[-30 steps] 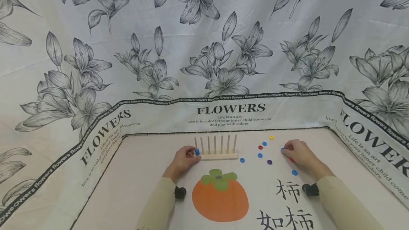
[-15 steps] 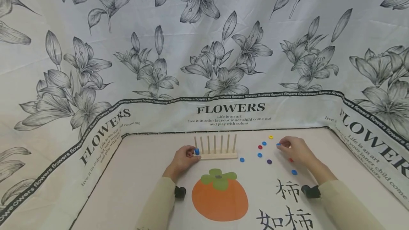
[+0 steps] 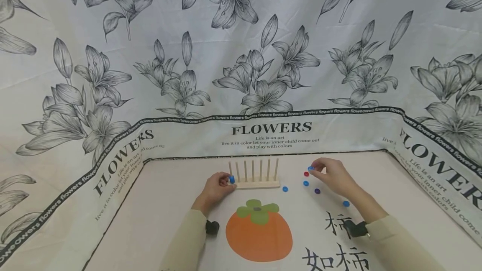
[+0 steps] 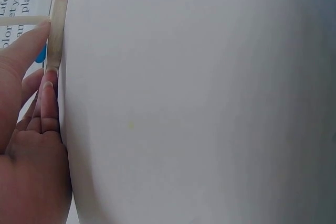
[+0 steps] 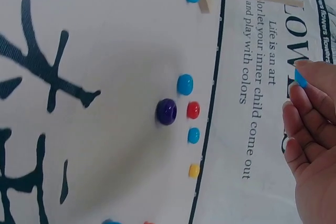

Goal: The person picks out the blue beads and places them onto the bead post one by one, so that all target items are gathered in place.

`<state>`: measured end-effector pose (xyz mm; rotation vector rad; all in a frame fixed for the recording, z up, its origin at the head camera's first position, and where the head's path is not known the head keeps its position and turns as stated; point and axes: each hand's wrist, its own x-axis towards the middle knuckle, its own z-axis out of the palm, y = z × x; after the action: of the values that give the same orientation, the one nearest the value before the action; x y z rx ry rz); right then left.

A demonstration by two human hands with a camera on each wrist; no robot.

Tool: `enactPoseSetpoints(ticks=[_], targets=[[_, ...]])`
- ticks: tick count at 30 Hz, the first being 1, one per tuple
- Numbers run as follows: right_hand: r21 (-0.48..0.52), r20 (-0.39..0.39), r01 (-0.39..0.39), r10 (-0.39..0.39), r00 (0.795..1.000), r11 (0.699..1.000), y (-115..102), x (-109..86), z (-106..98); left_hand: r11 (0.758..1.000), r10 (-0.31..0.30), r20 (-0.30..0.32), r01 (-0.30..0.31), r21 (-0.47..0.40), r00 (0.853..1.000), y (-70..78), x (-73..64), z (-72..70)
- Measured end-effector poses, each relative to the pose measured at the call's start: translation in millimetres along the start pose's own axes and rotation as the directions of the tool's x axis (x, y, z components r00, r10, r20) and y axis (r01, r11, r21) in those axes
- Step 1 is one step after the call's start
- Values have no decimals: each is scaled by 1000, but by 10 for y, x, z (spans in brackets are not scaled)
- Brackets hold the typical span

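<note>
A wooden rack [image 3: 260,185] with a row of upright pegs stands on the table. My left hand [image 3: 215,188] grips the left end of its base, thumb along the front in the left wrist view. Blue beads [image 3: 231,179] sit low on the leftmost peg, beside the left fingers. My right hand [image 3: 333,175] pinches a blue bead [image 5: 300,77] between thumb and index finger, held up above the table to the right of the rack. In the head view this bead overlaps the loose ones behind it.
Loose beads lie right of the rack: a purple bead [image 5: 166,112], a red bead [image 5: 193,110], a yellow bead [image 5: 194,170] and several blue ones, one blue bead [image 3: 285,189] close to the rack's right end. A printed persimmon [image 3: 259,237] marks the cloth. A flowered curtain [image 3: 241,74] rises behind.
My right hand has moved left toward the rack with the blue bead pinched in it, now covering the yellow bead in the head view. The left hand and rack stay where they were.
</note>
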<state>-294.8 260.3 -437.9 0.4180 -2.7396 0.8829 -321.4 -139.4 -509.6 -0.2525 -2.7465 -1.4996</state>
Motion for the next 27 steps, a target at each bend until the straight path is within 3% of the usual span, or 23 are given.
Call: enactPoseSetpoints(ticks=[10,27], targets=[[17,0,91,-91,996,996,-410,37,102,1000,3,0,-3,-9,1000,-35,21,3],[95,-4,231,-232,973,968,-813,205,369,999,21,12,-21,-25,1000,-37,24,-14]])
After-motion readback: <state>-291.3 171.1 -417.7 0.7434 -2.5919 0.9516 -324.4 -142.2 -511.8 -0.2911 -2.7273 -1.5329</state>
